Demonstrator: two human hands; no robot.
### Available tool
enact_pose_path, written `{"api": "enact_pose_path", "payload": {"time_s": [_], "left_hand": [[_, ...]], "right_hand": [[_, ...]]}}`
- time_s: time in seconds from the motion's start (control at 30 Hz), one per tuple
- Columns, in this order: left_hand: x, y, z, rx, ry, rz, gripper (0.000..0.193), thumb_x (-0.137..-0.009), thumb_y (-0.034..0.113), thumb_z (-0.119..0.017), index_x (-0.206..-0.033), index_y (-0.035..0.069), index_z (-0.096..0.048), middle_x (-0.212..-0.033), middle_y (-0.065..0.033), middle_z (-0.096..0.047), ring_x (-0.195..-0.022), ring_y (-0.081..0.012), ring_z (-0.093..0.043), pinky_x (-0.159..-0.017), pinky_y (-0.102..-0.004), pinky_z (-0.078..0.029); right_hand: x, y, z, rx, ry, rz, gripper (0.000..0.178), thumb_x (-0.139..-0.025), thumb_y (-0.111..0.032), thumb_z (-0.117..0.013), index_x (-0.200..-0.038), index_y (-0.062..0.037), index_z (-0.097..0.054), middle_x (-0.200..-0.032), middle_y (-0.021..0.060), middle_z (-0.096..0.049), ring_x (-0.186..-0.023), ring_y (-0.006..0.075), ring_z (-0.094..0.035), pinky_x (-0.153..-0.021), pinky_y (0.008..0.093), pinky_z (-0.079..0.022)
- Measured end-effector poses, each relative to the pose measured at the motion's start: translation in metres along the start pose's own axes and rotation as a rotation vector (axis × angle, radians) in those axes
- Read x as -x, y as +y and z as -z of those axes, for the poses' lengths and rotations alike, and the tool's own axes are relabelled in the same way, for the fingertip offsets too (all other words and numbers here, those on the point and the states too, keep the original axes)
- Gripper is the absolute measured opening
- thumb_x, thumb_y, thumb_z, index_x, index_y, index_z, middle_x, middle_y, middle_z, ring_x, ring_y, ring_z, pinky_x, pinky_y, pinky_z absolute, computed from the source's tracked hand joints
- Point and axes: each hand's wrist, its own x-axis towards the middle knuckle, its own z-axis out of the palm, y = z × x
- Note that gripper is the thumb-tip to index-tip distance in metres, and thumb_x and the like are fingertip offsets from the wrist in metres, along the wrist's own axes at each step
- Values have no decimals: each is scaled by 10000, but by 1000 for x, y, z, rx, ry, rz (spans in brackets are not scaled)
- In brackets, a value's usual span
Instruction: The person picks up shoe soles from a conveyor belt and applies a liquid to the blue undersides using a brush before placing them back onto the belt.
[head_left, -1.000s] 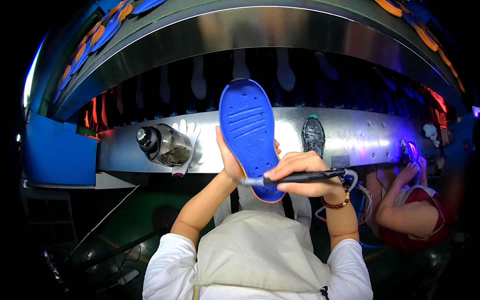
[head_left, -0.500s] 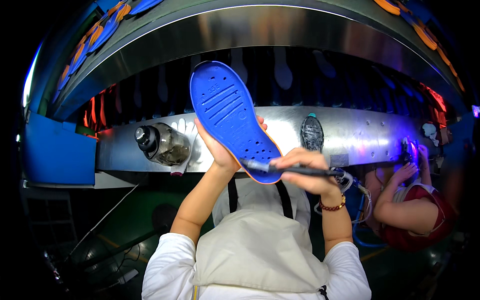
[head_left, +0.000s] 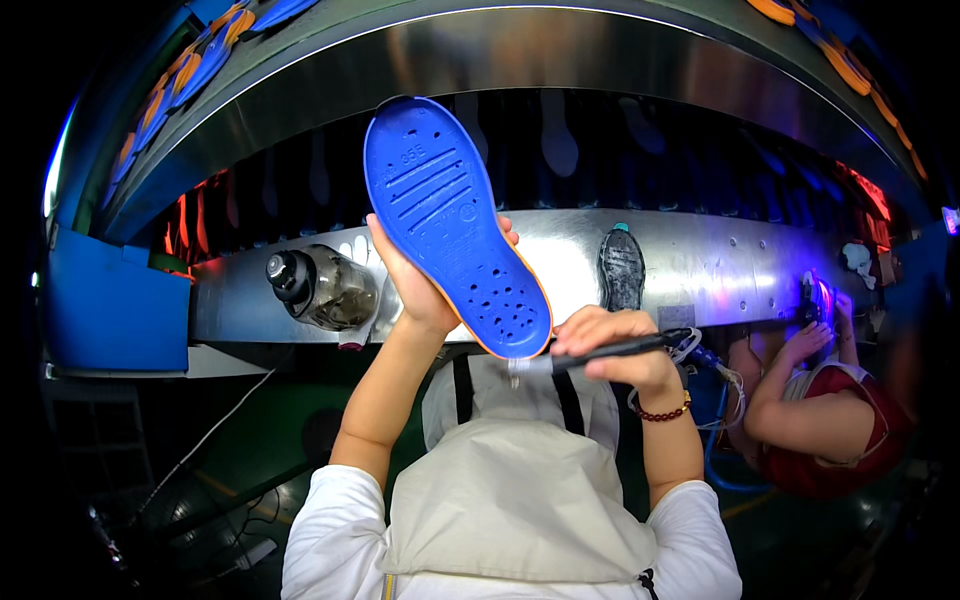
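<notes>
A blue insole [head_left: 440, 220] with a thin orange edge is tilted up in front of me. Grooved bars mark its wide end, and small holes dot the heel. My left hand [head_left: 418, 285] grips it from behind, thumb along the left edge and fingertips showing at the right. In my right hand [head_left: 622, 345] is a brush [head_left: 640, 344] with a dark handle and pale bristles. The bristles lie at the lower rim of the heel; whether they touch it I cannot tell. The insole's other face is hidden.
On the metal bench [head_left: 700, 260] lie a dark shoe-shaped sole [head_left: 622, 268] and a jug-like bottle [head_left: 340, 290] with a black cap. Behind runs a dark recess with hanging sole shapes. A co-worker [head_left: 820, 420] in red sits at the right.
The insole has shifted up and slightly left with my left hand. The brush has slid from the heel's holed face down to its lower rim.
</notes>
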Motion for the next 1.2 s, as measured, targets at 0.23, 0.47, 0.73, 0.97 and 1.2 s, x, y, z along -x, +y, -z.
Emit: {"api": "enact_pose_path", "payload": {"time_s": [0.23, 0.47, 0.73, 0.97, 1.2], "left_hand": [[24, -25, -17, 164, 115, 156, 852, -804, 696, -228, -1297, 11, -338, -1177, -224, -476, -1006, -311, -531, -839, -432, -463], [32, -26, 16, 91, -143, 284, 655, -866, 479, -325, -1356, 51, -251, -1271, -182, -421, -1116, -294, -487, -877, -421, -454], [21, -8, 3, -81, -158, 553, 595, -881, 347, -392, -1352, 10, -256, -1289, -142, -430, -1134, -210, -481, -970, -331, -370], [22, 9, 10, -73, -155, 807, 564, -850, 338, -392, -1304, 7, -349, -1236, -143, -486, -1047, -208, -539, -913, -326, -418], [22, 14, 2, -247, -105, 824, 580, -856, 420, -416, -1223, -29, -439, -1099, -183, -568, -914, -219, -601, -808, -321, -489]], "right_hand": [[-6, 11, -19, -284, 298, -45, 224, -794, 17, -574, -1013, 64, -569, -1016, 168, -607, -923, 195, -592, -822, 287, -489], [-5, -15, -16, 203, -14, -127, 249, -719, 47, -655, -967, 36, -624, -1014, 160, -627, -962, 199, -598, -859, 290, -463], [-14, -24, -9, 474, -136, -56, 231, -680, 46, -668, -908, 35, -631, -954, 186, -639, -919, 268, -623, -806, 315, -489], [-17, -41, 0, 521, -65, -57, 214, -689, -2, -692, -895, 26, -642, -944, 162, -645, -917, 256, -622, -831, 327, -483], [-18, -63, 12, 531, -421, -17, 219, -717, -21, -674, -927, 14, -627, -947, 151, -644, -898, 251, -629, -797, 314, -501]]}}
